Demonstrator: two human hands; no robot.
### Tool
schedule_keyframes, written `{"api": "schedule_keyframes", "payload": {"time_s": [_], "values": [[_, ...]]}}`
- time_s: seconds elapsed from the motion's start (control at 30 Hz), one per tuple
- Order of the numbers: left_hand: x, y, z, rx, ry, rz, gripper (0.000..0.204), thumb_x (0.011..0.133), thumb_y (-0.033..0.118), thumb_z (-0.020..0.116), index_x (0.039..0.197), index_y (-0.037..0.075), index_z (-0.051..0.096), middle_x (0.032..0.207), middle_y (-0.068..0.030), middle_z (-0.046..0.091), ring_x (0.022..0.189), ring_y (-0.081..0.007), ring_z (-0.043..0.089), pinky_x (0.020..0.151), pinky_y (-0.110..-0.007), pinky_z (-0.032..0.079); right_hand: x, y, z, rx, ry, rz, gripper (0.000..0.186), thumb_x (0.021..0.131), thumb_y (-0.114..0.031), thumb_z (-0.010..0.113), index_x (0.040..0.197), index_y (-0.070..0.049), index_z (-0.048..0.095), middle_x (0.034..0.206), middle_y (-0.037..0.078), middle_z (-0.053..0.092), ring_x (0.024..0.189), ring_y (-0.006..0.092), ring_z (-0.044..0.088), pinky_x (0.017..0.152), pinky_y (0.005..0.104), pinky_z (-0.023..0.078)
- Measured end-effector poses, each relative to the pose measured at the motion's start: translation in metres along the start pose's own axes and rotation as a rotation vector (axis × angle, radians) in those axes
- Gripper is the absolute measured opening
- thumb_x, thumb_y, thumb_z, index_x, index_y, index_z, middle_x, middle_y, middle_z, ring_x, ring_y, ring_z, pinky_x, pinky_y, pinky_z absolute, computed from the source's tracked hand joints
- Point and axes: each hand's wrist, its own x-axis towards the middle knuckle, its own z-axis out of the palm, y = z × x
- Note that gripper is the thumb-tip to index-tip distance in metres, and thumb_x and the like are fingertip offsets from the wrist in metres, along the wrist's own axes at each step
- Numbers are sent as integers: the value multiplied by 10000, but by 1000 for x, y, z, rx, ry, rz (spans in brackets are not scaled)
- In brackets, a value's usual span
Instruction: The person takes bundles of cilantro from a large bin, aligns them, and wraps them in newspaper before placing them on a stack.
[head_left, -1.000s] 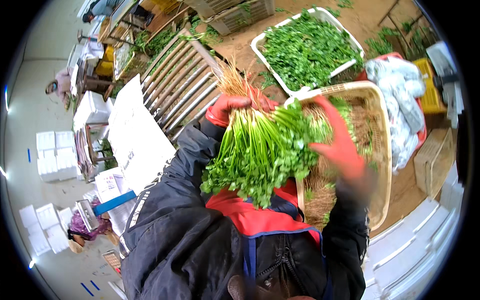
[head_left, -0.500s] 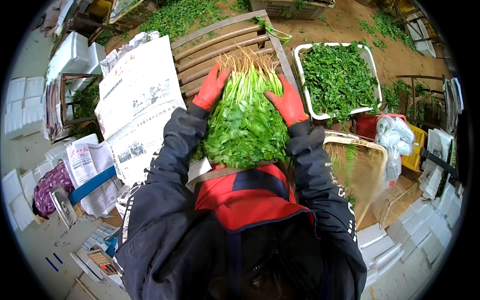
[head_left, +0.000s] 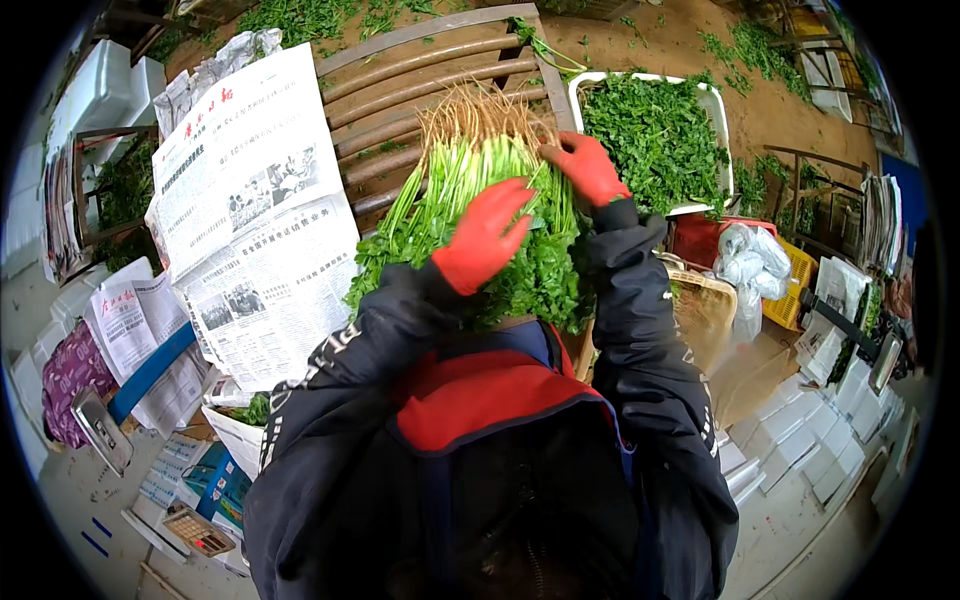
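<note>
A thick bunch of leafy greens (head_left: 405,215) lies in front of me on a slatted wooden rack (head_left: 385,90). Its pale stalks and brown roots point away, the leaves toward my body. My left hand (head_left: 485,235), in a red glove, is over the middle of the stalks and leaves, fingers stretched out and thumb apart. At the right side of the root end, my right hand (head_left: 592,172), also in a red glove, has thumb and fingers drawn together at the outer stalks and roots. Exactly what is between those fingers is partly hidden.
Newspaper sheets (head_left: 255,200) cover the left side of the rack. Beyond my right hand stands a white basket (head_left: 725,120) of greens. Nearer are a beige basket (head_left: 712,310), a clear plastic bag (head_left: 752,265) and a yellow crate (head_left: 797,285).
My left hand has moved from the bunch's left edge onto its middle. My right hand has shifted up toward the roots. The greens have spread to the left, and the view has shifted slightly.
</note>
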Motion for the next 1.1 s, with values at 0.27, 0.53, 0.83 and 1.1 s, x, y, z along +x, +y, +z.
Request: {"api": "schedule_keyframes", "payload": {"time_s": [0.27, 0.53, 0.83, 1.1], "values": [[14, 9, 4, 188, -65, -72, 308, 770, 17, 598, 1077, 29, 610, 1092, -201, 556, 964, -374, 542, 818, -420, 454, -22, 9, 5, -160, 339, -119, 229, 877, -181, 555, 1031, -38, 647, 900, 181, 648, 800, 320, 620, 734, 361, 480], [18, 5, 2, 218, -85, -67, 294, 773, 19, 595, 1064, 42, 622, 997, -197, 541, 867, -366, 533, 739, -417, 445, -56, -15, 1, 641, 225, -144, 298, 936, -169, 397, 944, 14, 632, 785, 39, 583, 636, 119, 521, 583, 270, 419], [32, 26, -1, 341, -224, -50, 250, 756, 54, 627, 1006, 29, 624, 988, -163, 556, 937, -351, 538, 812, -440, 438, -35, -7, 20, -359, 237, 54, 504, 763, -329, 662, 1174, -46, 587, 1001, 229, 642, 929, 404, 604, 774, 389, 488], [11, -6, -2, 335, -334, 149, 163, 784, 100, 615, 934, 37, 607, 1070, -127, 572, 1115, -330, 507, 1017, -495, 336, -19, 22, 23, -173, 394, 24, 341, 783, -275, 667, 1012, -22, 663, 895, 182, 658, 831, 371, 610, 746, 394, 486]]}}
